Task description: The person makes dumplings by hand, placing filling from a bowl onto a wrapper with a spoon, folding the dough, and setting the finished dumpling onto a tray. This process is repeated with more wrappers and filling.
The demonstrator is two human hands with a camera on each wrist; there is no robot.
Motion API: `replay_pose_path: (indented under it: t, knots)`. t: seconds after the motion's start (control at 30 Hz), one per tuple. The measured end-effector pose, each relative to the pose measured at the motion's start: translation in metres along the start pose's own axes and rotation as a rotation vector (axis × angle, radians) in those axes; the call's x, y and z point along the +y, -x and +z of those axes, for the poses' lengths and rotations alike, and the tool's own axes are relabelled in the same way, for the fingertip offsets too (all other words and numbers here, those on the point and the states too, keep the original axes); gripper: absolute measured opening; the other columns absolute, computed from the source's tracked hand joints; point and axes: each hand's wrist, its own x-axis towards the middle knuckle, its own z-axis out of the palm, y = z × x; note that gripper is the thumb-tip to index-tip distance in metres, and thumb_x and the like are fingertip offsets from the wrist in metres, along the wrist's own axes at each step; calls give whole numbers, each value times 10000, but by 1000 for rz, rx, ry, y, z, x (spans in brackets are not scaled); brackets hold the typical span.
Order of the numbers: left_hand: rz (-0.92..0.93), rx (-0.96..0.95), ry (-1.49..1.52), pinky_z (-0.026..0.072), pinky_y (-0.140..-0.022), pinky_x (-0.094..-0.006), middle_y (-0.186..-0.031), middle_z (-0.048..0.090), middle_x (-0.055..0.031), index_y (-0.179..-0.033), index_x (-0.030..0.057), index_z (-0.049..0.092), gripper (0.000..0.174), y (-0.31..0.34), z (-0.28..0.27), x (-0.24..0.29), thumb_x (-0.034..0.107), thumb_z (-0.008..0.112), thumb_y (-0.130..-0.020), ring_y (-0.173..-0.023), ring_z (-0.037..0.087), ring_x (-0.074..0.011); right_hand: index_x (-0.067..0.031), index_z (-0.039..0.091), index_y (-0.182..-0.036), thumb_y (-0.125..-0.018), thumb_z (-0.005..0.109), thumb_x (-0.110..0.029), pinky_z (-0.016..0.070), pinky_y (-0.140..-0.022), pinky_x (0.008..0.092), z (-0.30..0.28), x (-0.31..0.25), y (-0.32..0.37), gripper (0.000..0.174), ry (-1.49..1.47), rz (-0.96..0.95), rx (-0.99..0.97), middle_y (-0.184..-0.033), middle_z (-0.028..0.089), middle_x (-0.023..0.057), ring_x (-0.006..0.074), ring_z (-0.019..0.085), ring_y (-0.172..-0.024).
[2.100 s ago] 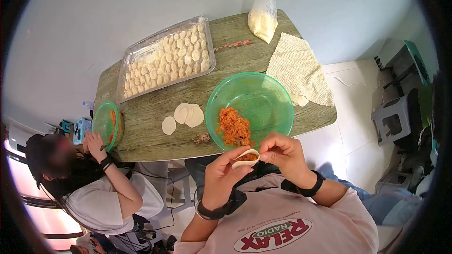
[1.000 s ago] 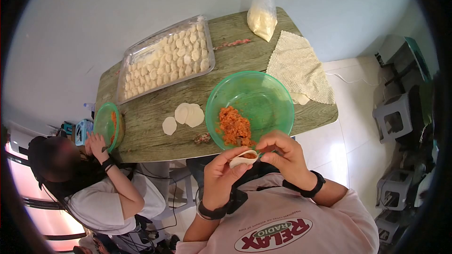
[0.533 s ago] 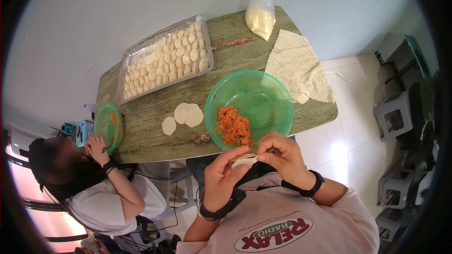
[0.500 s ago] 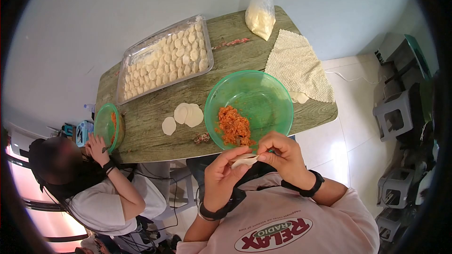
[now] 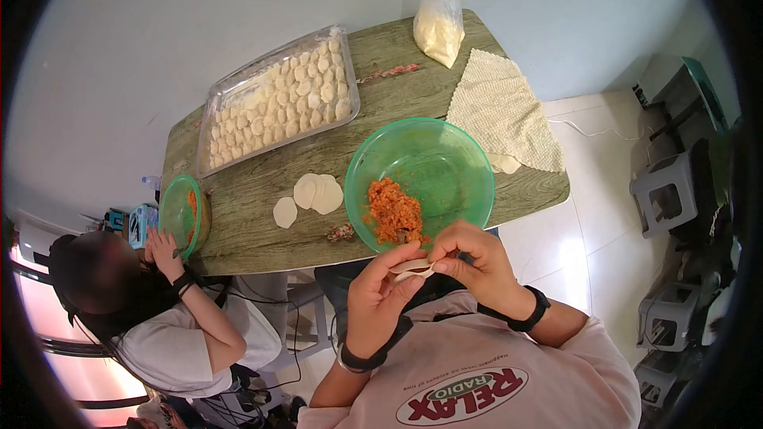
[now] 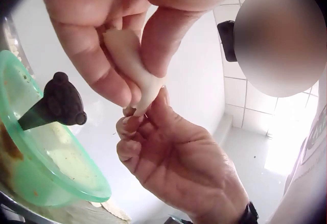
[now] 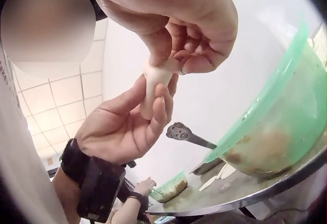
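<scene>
Between both hands, in front of the green bowl's near rim, is a dumpling (image 5: 412, 270), its pale wrapper folded over with a narrow slit along the top. My left hand (image 5: 376, 295) holds its body, thumb on one side and fingers on the other. At the other end, my right hand (image 5: 478, 267) pinches the wrapper's edge between thumb and forefinger. In the left wrist view the dumpling (image 6: 130, 63) narrows to the pinched end. The large green bowl (image 5: 465, 182) contains orange-red filling (image 5: 393, 210), and a spoon (image 7: 186, 134) with a bear-shaped handle end sticks out over its rim.
Several round wrappers (image 5: 324, 193) lie left of the bowl. A metal tray (image 5: 278, 143) of dumplings stands at the back left. A bag (image 5: 439, 35) and a cream cloth (image 5: 509, 115) lie at the right. Another person (image 5: 183, 326) sits at the left by a smaller green bowl (image 5: 181, 190).
The wrapper, open with filling showing earlier, is folded over to a narrow slit. My right fingers have closed in and pinch its edge; my left hand still holds it.
</scene>
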Motion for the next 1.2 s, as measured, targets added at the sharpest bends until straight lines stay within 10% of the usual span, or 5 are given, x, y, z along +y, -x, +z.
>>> replay_pose_path:
  t: [0.33,0.5,1.2]
  knots:
    - [-22,79,15,458,-872,-257,-1108,561,-93,-1205,-11,522,407,2,-4,-4,-15,648,-819,-1003,579,-156,-25,602,-940,-787,672,-37,453,-713,254,4,2,-2,169,0,-82,38,-905,575,65,157,571,-787]
    - [28,93,-49,479,-838,-257,-1078,568,-88,-1190,-11,530,406,0,2,4,-16,663,-806,-990,582,-154,7,583,-1158,-812,659,-15,466,-850,272,10,8,5,355,-585,215,-69,-1083,601,72,147,585,-952]
    - [296,296,-489,446,-640,-241,-785,598,-66,-866,7,645,102,-1,-6,-2,16,680,-771,-705,571,-153,37,587,-1106,-815,651,4,490,-791,232,5,1,9,299,-587,353,-50,-1053,630,73,109,593,-933]
